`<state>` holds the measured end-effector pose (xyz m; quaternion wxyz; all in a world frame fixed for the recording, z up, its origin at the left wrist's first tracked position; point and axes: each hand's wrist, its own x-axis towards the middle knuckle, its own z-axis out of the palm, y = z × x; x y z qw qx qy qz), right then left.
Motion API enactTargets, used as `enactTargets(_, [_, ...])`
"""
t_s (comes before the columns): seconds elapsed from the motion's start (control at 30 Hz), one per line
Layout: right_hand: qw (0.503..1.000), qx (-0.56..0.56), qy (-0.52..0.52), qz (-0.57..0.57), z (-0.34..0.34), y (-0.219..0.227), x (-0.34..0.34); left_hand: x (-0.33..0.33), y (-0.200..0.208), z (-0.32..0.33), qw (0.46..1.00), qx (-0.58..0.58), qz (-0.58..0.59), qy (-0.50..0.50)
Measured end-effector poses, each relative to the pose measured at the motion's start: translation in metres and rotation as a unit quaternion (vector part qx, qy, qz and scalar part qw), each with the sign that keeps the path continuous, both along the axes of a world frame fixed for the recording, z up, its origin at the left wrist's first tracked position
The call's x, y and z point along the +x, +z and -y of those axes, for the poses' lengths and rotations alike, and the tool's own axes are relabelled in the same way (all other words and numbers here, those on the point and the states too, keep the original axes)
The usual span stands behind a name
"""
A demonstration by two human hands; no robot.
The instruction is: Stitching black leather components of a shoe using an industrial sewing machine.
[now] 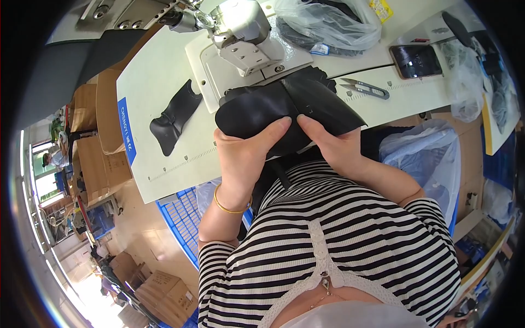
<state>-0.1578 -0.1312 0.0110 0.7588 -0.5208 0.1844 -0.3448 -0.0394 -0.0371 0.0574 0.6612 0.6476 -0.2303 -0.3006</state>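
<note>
Both my hands hold a black leather-like piece by its near edge, in front of the sewing machine. My left hand grips its left part, thumb on top and fingers hidden beneath. In the same way my right hand pinches the right part, its thumb close to the left one near a seam down the middle. Under the machine's arm, more dark material with a ruffled edge shows behind the piece. A smaller black piece lies flat on the table to the left.
Thread snips and a phone lie on the right of the worktable. A clear plastic bag with dark contents sits at the back. Blue crates stand below the table's near edge, and cardboard boxes at the left.
</note>
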Motion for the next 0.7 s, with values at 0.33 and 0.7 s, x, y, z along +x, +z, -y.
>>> enactTargets(0.33, [1.0, 0.0, -0.013, 0.008, -0.0016, 0.0009, 0.004, 0.0025, 0.0023, -0.002, 0.97, -0.098, -0.221, 0.036])
enactTargets(0.7, [0.999, -0.029, -0.006, 0.024, -0.0056, -0.0028, 0.003, -0.0009, -0.0013, 0.0011, 0.999, -0.023, -0.045, -0.006])
